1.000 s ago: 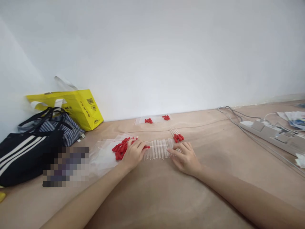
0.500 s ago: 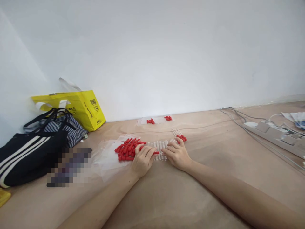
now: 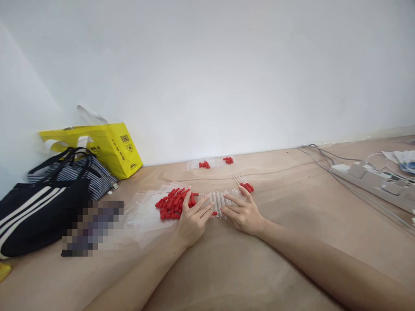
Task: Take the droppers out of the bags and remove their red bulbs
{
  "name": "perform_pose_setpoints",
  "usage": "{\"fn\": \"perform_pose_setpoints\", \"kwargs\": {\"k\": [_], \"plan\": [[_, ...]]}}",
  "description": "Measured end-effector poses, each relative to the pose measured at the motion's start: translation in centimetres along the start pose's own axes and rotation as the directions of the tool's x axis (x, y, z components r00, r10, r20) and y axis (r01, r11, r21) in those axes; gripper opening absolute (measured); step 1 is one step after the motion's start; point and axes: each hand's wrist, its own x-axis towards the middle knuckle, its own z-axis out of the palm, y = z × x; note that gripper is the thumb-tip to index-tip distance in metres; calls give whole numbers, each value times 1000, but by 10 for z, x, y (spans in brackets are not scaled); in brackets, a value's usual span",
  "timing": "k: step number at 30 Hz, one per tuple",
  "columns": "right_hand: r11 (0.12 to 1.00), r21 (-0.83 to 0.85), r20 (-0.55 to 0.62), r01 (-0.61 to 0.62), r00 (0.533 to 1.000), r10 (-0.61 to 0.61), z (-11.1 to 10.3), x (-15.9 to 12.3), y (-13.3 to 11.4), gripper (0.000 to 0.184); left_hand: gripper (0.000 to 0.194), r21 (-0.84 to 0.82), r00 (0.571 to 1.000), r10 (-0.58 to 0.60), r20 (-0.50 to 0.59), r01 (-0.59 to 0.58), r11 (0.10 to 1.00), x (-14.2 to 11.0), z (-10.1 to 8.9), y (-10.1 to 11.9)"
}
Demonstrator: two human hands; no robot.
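My left hand (image 3: pixel 191 222) lies palm down at the left end of a row of clear glass tubes (image 3: pixel 218 198). Its thumb and forefinger are closed on a red rubber bulb (image 3: pixel 214 213), and just the bulb's end shows. At the row's right end, my right hand (image 3: pixel 245 216) has its thumb and forefinger pinched on a glass tube mostly hidden by the fingers. Bulb and tube end face each other in the narrow gap between the hands. A pile of red rubber bulbs (image 3: pixel 173 203) rests beside my left hand. Several droppers with red bulbs (image 3: pixel 247 187) lie beyond my right fingers.
Clear plastic bags (image 3: pixel 145 214) lie under and left of the pile. Near the wall sits another bag (image 3: pixel 214 164) with red bulbs. A yellow bag (image 3: pixel 119 147) and a black bag (image 3: pixel 45 216) stand left. A power strip (image 3: pixel 372 181) with cables is right.
The red bulb at my left fingertips has shifted slightly down toward me and shows less now. My left fingers are a little more spread; the right hand has barely moved.
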Motion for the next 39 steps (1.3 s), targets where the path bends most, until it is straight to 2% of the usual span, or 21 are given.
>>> {"fn": "perform_pose_setpoints", "kwargs": {"k": [6,14,19,23,26,30,34,37,39], "plan": [[1000,-8,1,-5,1000,5,-5,-2,-2,18,27,5,999,-31,36,31,1000,-4,-4,2],[1000,-5,-60,-14,998,14,-8,2,-5,14,28,-7,999,-3,-35,2,1000,-5,-1,1],[994,-15,-61,-105,993,104,-12,3,0,16,34,-1,996,-84,-18,84,997,-10,-9,-8],[990,-26,17,-141,990,142,-9,0,5,16,21,-21,988,-143,-57,142,990,-10,-10,-16],[977,-27,82,-210,974,211,-5,-4,8,21,22,-64,952,-282,-120,276,959,-10,-6,-26],[938,13,167,-346,926,339,-1,-6,10,33,28,-40,881,-437,-179,438,898,-16,-7,-51],[899,95,179,-428,896,407,4,5,8,32,29,-5,823,-554,-126,558,830,-24,-16,-72],[882,99,192,-460,879,437,8,16,4,20,27,-40,747,-662,-64,661,749,-26,-20,-78],[886,25,177,-462,875,451,12,23,2,14,25,-58,695,-718,-24,716,695,-27,-21,-78]]}}
